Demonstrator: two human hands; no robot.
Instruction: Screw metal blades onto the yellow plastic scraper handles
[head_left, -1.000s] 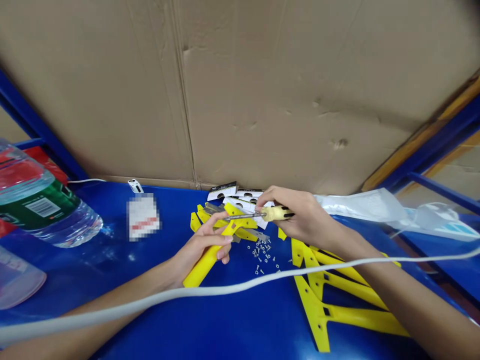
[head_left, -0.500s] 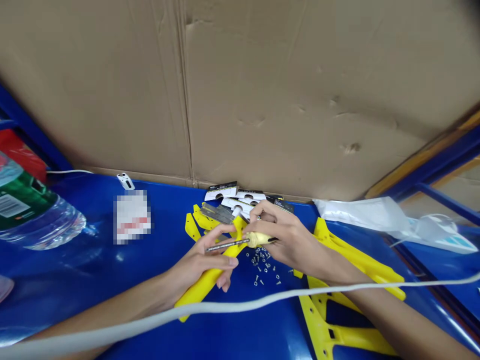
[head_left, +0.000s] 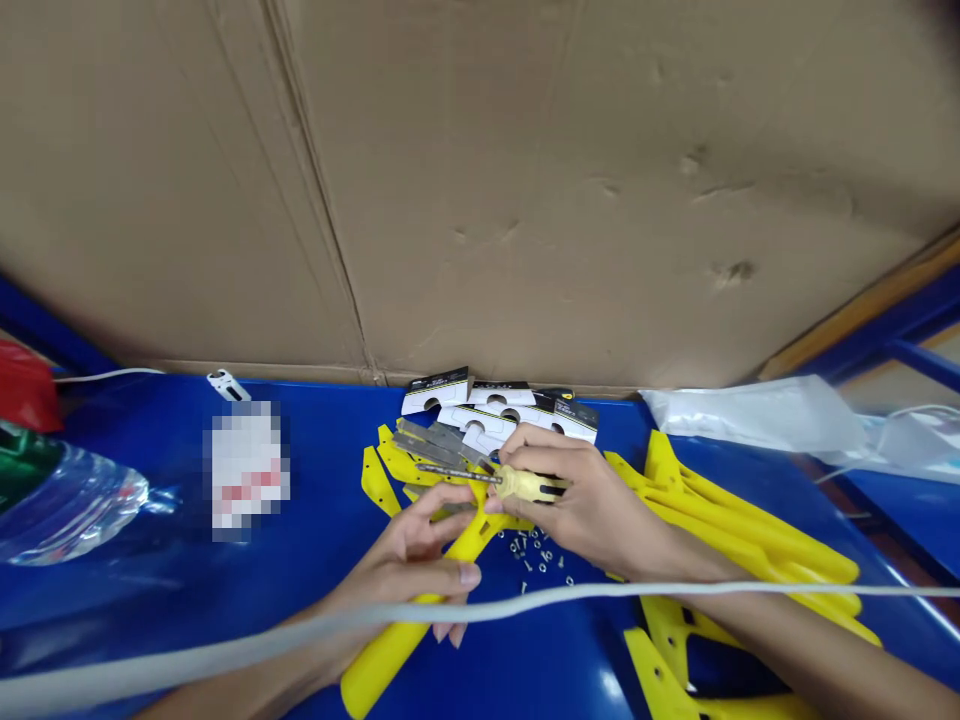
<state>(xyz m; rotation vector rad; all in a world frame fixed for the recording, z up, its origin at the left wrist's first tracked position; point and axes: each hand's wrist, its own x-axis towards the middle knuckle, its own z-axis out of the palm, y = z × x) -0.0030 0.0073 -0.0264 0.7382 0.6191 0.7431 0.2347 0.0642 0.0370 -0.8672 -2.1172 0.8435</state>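
My left hand is wrapped round a yellow plastic handle, which slants from lower left up to its wider head. In my right hand is a screwdriver with a pale yellow grip, its thin shaft pointing left across the handle's upper end. The right fingers are at that head and hide part of it. Below the right hand, loose screws and nuts lie scattered on the blue table. Just beyond the hands are flat grey metal blades and small yellow pieces.
Black-and-white cards lie by the cardboard wall. More yellow plastic parts are piled at right, near a clear plastic bag. A bottle lies at left. A white cable crosses in front of both forearms.
The camera view has shifted, and more of the cards and yellow parts shows. The screwdriver shaft has swung from resting low along the handle to pointing slightly upward, clear of the left thumb.
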